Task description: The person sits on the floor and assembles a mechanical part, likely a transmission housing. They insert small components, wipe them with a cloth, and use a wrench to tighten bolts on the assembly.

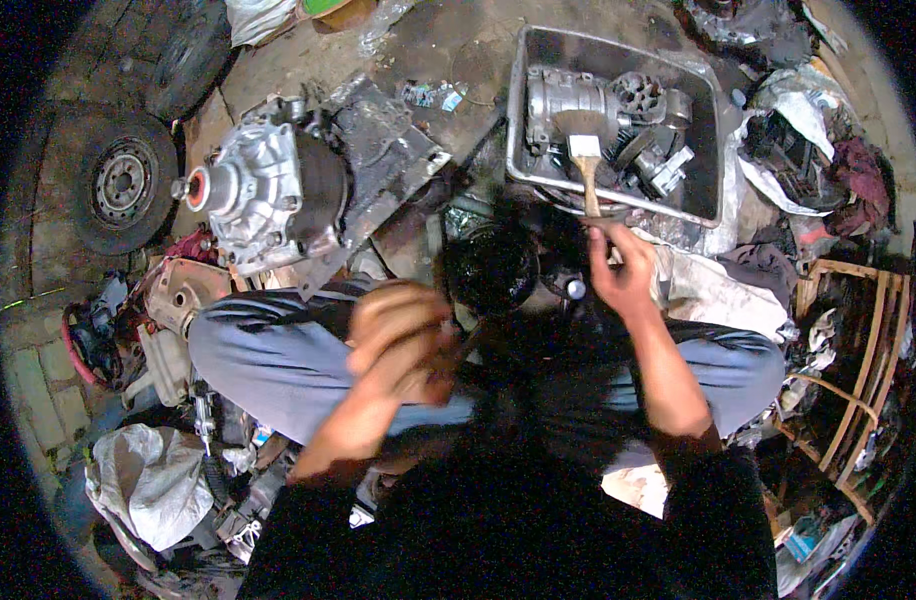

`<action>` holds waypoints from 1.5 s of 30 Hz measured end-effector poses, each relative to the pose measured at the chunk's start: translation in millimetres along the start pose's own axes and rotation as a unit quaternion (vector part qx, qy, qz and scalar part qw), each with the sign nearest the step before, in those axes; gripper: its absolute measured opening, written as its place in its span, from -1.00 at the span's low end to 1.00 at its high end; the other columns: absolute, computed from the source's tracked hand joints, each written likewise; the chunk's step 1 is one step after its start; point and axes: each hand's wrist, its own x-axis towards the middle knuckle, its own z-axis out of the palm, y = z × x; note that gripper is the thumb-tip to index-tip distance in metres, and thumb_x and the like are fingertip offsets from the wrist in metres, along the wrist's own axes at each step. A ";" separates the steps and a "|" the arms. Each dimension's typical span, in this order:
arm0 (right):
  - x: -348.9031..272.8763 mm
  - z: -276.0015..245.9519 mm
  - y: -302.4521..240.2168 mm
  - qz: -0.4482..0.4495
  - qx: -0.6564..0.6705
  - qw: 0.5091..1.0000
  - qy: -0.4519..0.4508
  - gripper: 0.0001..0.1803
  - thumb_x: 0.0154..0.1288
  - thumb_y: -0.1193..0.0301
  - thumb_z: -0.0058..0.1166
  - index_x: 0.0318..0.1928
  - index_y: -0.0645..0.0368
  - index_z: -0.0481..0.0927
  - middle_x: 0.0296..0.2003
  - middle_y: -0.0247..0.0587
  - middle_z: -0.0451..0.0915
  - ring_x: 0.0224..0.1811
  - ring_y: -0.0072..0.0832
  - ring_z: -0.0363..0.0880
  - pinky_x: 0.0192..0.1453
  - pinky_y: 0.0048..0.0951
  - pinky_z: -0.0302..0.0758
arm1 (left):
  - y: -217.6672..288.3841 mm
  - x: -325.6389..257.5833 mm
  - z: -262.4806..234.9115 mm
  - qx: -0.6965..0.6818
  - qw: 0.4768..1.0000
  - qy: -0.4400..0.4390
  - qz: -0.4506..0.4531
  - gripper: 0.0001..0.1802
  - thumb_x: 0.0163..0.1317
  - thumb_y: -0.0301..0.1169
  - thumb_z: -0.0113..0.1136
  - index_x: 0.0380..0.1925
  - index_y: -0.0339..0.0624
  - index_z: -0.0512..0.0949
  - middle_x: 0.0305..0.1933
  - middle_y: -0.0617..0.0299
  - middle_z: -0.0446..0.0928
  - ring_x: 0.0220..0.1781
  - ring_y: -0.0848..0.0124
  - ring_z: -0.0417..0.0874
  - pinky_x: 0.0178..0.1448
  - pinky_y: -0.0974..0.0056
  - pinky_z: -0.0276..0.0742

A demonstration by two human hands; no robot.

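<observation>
A paintbrush [591,186] with a wooden handle and pale metal band lies across the near rim of a grey rectangular tub [720,150], bristles inward. My right hand [623,262] has its fingers closed round the handle's end. In the tub, a silvery ribbed cylindrical metal part [566,92] sits among smaller greasy metal parts. My left hand [403,335] is smeared by motion above my left leg; whether it holds anything does not show. Between my legs stands a dark, oily round part [493,265], partly lost in shadow.
A large metal gear housing [268,185] sits on a greasy metal sheet [383,150] at the left. Farther left is a wheel with a tyre [124,184]. Dirty cloth [713,290], scrap-filled bags [793,140] and a wooden frame [866,370] crowd the right side.
</observation>
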 end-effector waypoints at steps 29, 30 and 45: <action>27.7 17.7 42.5 0.079 -0.022 0.995 0.051 -0.60 0.19 0.56 0.20 0.08 0.13 0.56 -0.10 0.00 0.62 -0.05 0.00 0.55 0.05 -0.12 0.51 | -182.9 -176.3 256.9 0.311 0.725 -0.180 -0.588 -0.72 0.05 -0.33 0.37 -0.29 -0.28 0.63 -0.24 -0.17 0.66 -0.15 -0.14 0.70 -0.04 -0.09 0.63; 29.9 17.6 42.7 0.077 -0.023 0.995 0.058 -0.61 0.20 0.56 0.20 0.07 0.13 0.57 -0.11 -0.01 0.62 -0.07 -0.01 0.56 0.03 -0.13 0.52 | -183.0 -173.4 260.6 0.314 0.710 -0.183 -0.603 -0.72 0.04 -0.33 0.37 -0.28 -0.27 0.63 -0.24 -0.16 0.66 -0.15 -0.12 0.71 -0.04 -0.10 0.63; 43.7 14.3 52.5 0.076 -0.062 0.989 0.111 -0.70 0.23 0.51 0.22 0.00 0.14 0.61 -0.16 -0.08 0.64 -0.11 -0.16 0.60 0.00 -0.23 0.53 | -203.8 -168.9 285.5 0.370 0.692 -0.170 -0.596 -0.80 0.28 -0.33 0.14 -0.41 -0.19 0.64 -0.31 -0.05 0.70 -0.23 -0.06 0.75 -0.15 -0.05 0.68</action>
